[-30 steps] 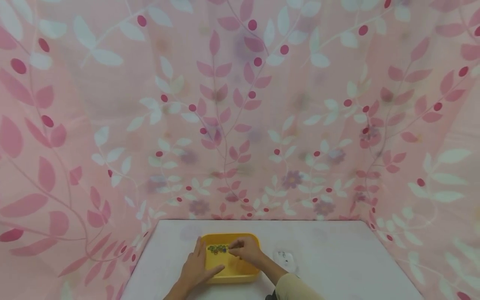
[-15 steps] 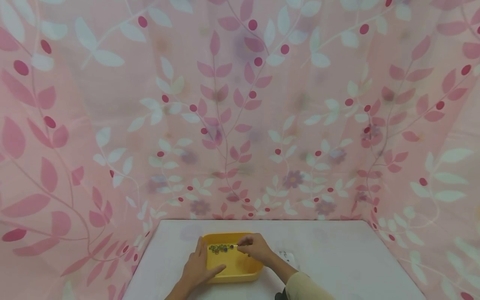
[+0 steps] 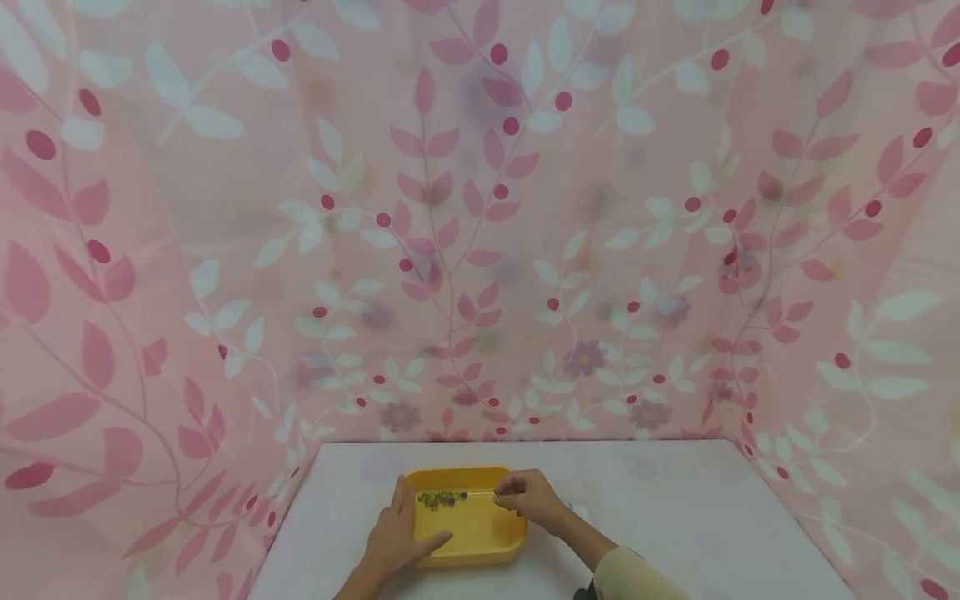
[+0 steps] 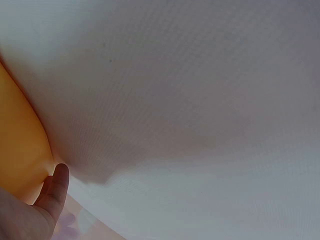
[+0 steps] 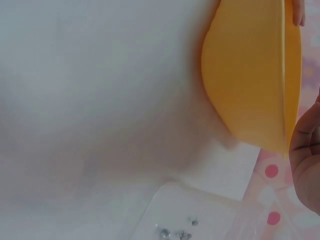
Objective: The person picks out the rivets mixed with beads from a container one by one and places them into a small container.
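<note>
A shallow yellow tray [image 3: 468, 556] stands on the white table. Small, shiny round beads [image 3: 437, 499], mostly green with some blue, lie clustered at its back left. My left hand [image 3: 392, 533] rests at the tray's left side, fingers straight along the wall and thumb reaching over the front rim; the left wrist view shows those fingers [image 4: 59, 185] against the yellow wall. Over the right part of the tray hovers my right hand [image 3: 532, 498], its fingers bent with thumb and fingertips close together. I cannot tell whether a small bead is between them.
Right of the tray lies a clear plastic container [image 5: 220, 200] with several small silvery beads [image 5: 182, 234]; in the head view the right forearm [image 3: 588, 542] covers most of it. A pink leaf-patterned curtain [image 3: 480, 333] closes off the table's back and sides.
My right hand has moved right, away from the beads toward the tray's right rim. A blue bead at the cluster's right end now shows uncovered. The left hand has stayed in place.
</note>
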Action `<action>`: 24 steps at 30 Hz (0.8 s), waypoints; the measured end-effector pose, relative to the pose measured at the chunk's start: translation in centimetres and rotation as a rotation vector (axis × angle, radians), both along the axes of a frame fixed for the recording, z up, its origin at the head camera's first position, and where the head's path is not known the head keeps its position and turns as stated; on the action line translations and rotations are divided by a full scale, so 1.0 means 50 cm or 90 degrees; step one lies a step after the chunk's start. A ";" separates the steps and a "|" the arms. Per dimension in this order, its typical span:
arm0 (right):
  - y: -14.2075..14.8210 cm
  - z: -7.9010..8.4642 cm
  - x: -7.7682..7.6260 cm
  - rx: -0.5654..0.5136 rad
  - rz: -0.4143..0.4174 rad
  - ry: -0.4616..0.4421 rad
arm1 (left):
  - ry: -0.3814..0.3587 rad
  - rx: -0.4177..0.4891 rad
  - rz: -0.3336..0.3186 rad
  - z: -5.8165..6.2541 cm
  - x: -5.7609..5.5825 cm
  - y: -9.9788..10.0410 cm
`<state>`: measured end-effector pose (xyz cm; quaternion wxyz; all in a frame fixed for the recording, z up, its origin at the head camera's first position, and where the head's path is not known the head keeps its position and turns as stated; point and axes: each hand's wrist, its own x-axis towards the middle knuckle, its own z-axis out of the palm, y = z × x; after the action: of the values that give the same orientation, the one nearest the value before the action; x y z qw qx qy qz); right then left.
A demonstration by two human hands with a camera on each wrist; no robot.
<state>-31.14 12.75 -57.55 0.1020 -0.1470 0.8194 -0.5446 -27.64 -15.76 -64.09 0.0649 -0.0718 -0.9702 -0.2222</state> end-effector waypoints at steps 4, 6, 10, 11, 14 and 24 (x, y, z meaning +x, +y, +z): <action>0.014 0.007 0.005 0.006 0.000 0.000 | 0.006 -0.005 0.003 0.001 0.002 0.001; 0.022 0.010 0.006 0.007 -0.003 0.000 | 0.010 -0.006 0.005 0.002 0.002 0.001; 0.040 0.010 0.010 0.007 -0.017 -0.007 | 0.008 -0.006 0.001 0.001 0.003 0.000; 0.045 0.009 0.011 0.006 -0.021 -0.012 | 0.006 -0.007 0.001 0.001 0.003 0.000; 0.057 0.005 0.014 0.002 -0.023 -0.021 | 0.005 -0.012 0.004 -0.001 0.003 -0.002; 0.087 0.007 0.009 0.011 -0.037 0.002 | 0.002 -0.003 0.000 0.000 0.000 0.002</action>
<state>-30.68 17.10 -57.19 0.0860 -0.1231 0.8279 -0.5404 -27.64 -15.67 -64.09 0.0660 -0.0722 -0.9705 -0.2202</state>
